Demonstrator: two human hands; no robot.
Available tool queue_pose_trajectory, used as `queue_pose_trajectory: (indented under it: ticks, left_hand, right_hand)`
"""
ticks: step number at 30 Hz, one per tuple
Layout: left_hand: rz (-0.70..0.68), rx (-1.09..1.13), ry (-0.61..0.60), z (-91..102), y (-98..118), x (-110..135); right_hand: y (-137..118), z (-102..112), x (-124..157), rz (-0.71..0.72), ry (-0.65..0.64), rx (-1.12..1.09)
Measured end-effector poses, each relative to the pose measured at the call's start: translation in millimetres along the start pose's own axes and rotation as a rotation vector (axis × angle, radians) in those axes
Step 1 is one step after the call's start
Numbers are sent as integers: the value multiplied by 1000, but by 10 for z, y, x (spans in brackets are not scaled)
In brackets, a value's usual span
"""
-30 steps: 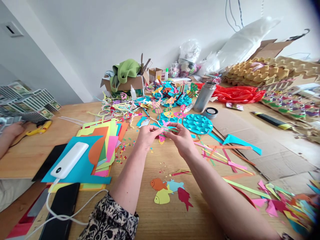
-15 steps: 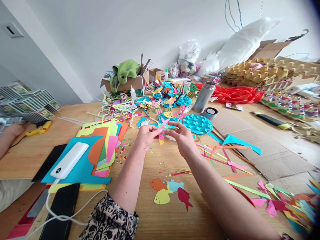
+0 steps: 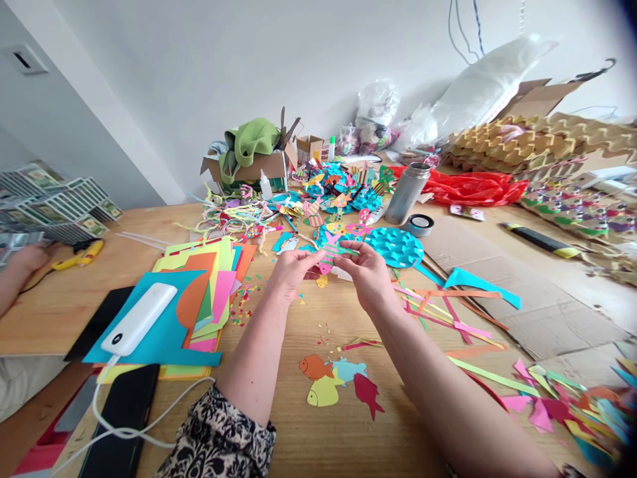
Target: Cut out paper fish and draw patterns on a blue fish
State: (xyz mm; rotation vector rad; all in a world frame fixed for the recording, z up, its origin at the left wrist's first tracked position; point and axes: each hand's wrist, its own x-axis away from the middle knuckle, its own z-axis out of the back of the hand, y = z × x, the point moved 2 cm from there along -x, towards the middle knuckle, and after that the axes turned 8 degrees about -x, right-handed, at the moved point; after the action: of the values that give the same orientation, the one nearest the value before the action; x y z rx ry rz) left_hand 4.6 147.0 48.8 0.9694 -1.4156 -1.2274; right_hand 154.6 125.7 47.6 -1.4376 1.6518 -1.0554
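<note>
If the left hand (image 3: 291,271) and the right hand (image 3: 369,277) pulled apart too hard, the thin paper fish (image 3: 332,254) could rip. Both hands were raised above the table (image 3: 298,431), just left of the blue paper circle (image 3: 393,247), fingertips pinching the fish, one at each end.

Both hands are up over the wooden table (image 3: 89,292), left hand (image 3: 292,271) and right hand (image 3: 367,277) each pinching an edge of a pink paper fish (image 3: 330,255) with green stripes. Closer in, four cut-out fish (image 3: 338,384) lie flat on the wood. A stack of coloured paper (image 3: 212,285) sits to the left with a white power bank (image 3: 138,318) on top. Further back there's a teal dimpled disc (image 3: 393,247), a tape roll (image 3: 419,224) and a steel bottle (image 3: 407,192). Somebody else's hand (image 3: 24,259) is at the far left edge.
</note>
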Motion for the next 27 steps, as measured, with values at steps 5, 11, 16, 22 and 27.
queue_pose_trajectory:
  ticks: [5, 11, 16, 22, 27]
  left_hand:
    - [-10, -22, -10, 15, -18, -4]
    - [-59, -17, 42, 4, -36, -30]
    - [-85, -22, 61, -22, -30, -31]
    - [-80, -23, 50, -32, -22, -17]
    - [-58, -22, 15, -34, -5, 2]
  right_hand:
    - [-18, 2, -7, -1, 34, -1]
    - [-9, -26, 20, -26, 52, 33]
    - [40, -37, 31, -18, -11, 21]
    - [33, -32, 33, 38, -25, 28]
    - [12, -44, 41, 65, -54, 27]
